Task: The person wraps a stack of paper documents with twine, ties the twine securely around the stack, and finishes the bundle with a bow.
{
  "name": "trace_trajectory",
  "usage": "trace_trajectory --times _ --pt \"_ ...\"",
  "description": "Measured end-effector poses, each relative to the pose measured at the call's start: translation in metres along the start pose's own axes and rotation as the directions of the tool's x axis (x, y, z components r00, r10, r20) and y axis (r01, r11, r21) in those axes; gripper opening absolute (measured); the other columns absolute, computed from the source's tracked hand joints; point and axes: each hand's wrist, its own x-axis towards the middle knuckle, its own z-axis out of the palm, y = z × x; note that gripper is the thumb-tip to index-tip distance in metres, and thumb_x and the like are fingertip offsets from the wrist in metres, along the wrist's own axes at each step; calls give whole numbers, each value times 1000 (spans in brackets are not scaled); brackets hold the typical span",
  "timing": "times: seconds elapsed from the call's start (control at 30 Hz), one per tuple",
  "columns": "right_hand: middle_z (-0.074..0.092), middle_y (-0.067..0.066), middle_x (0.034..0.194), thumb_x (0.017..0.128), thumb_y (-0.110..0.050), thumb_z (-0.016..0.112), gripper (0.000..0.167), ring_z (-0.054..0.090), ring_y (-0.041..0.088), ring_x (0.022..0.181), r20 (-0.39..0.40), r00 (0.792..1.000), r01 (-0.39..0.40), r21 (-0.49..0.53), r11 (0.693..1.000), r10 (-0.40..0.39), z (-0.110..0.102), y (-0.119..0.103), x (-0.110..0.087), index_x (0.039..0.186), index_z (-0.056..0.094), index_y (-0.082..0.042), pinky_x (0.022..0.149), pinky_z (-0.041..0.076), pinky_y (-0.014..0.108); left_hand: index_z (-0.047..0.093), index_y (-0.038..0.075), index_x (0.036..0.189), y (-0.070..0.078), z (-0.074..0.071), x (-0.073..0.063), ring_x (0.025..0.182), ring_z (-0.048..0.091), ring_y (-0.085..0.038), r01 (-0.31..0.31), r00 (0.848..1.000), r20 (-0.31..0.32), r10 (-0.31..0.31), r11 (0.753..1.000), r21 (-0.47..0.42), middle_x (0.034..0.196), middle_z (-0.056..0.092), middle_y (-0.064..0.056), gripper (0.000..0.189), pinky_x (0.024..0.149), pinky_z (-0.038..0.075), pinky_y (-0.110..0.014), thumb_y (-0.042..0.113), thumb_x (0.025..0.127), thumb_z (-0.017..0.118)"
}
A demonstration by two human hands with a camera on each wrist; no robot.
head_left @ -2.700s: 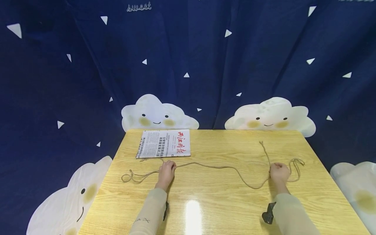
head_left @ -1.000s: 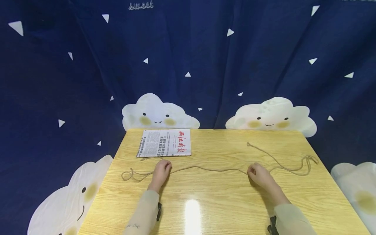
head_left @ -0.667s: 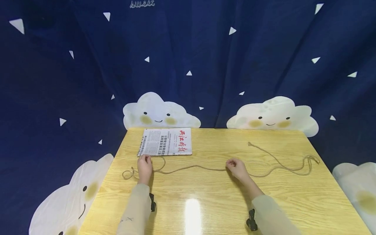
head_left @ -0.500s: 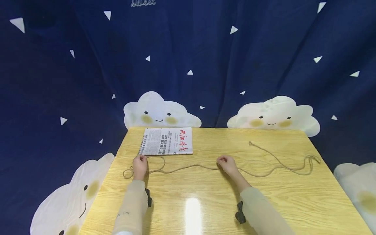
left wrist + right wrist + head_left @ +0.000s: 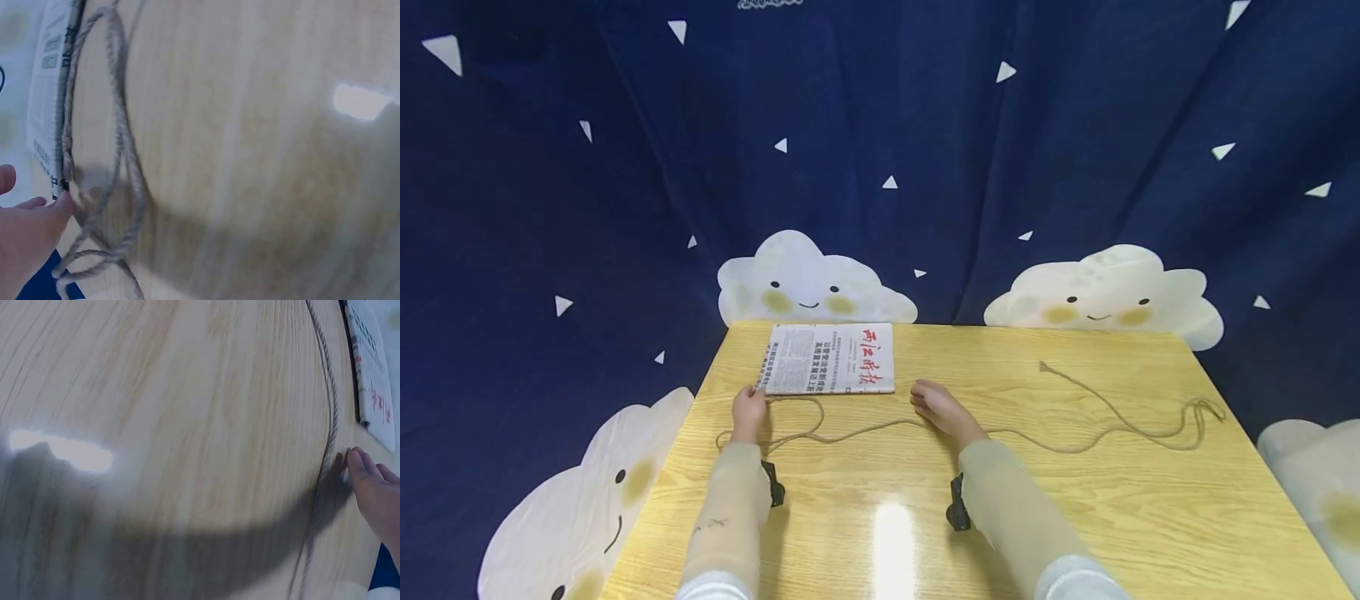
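A folded newspaper [image 5: 831, 358] with red and black print lies at the back left of the table. My left hand [image 5: 748, 414] is at its near left corner; in the left wrist view the thumb tip [image 5: 64, 201] meets that corner, with the other fingers apart from it. Just off the newspaper's right side hovers my right hand [image 5: 943, 410], fingers loosely bent and holding nothing. A thin tan rope [image 5: 1063, 451] runs across the table in front of the newspaper, passing under the right forearm. Its looped left part [image 5: 119, 75] lies beside the left hand.
The wooden table [image 5: 1075, 525] has a bright light reflection near its front. The rope's right end lies in loose loops at the right. Behind the table hangs a dark blue curtain [image 5: 925, 125] with white clouds and triangles.
Both hands have let go of the rope, which now lies on the table. The left hand moved left to the newspaper's corner; the right hand moved left towards the newspaper's right side.
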Motion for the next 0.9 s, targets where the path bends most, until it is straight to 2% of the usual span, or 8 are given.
trace_trajectory --times 0.1,0.27,0.33,0.47,0.57,0.73,0.8,0.9 --pt "28 18 145 96 -37 42 67 36 25 129 4 999 -40 7 999 40 17 -9 4 144 15 2 101 38 36 28 -6 139 -5 -1 10 129 32 -36 5 999 37 -3 999 -40 142 30 -25 58 103 35 -40 34 98 35" --pt "7 23 150 101 -31 29 61 14 35 137 -8 995 -99 15 995 99 69 -71 -43 143 6 6 111 20 43 39 -5 133 -77 15 93 118 44 -35 -6 1000 -13 5 998 -57 134 42 -24 65 90 45 -39 45 92 45" --pt "2 25 149 102 -28 23 57 6 38 137 -11 993 -117 26 993 118 85 -93 -63 142 4 9 112 12 45 37 -3 135 -99 22 121 123 38 -38 34 999 3 -34 998 -60 137 38 -24 67 98 37 -46 47 92 43" --pt "0 24 149 102 -25 23 55 4 36 137 20 991 -135 57 989 134 96 -112 -83 142 6 9 113 10 44 40 -3 134 -120 29 147 124 35 -42 45 999 1 -45 997 -64 136 38 -26 74 100 33 -51 55 89 43" --pt "2 24 149 102 -23 25 55 4 37 137 25 993 -119 59 991 118 94 -106 -79 142 7 9 112 10 44 46 0 131 -109 28 136 123 39 -38 59 998 -25 -61 993 -107 134 43 -22 68 100 34 -49 54 89 44" --pt "17 19 149 97 -30 44 62 20 33 136 -35 999 -9 86 996 13 53 -45 -30 142 20 6 109 24 42 64 0 103 -72 25 93 83 61 -21 -12 984 -173 -38 960 -278 97 63 -14 36 69 52 -30 32 87 58" --pt "29 17 145 93 -31 52 65 33 28 131 -85 996 22 101 995 -13 30 -17 -5 140 26 5 104 35 39 63 -3 95 -55 26 70 69 61 -17 -61 976 -218 -30 915 -400 86 61 -13 27 57 52 -25 22 84 63" --pt "48 15 130 89 -31 59 64 50 24 115 -188 982 24 141 990 3 8 8 15 137 35 3 93 46 37 55 -10 105 -17 26 28 80 64 -24 -34 977 -192 -94 816 -577 98 57 -23 28 68 55 -28 6 84 62"
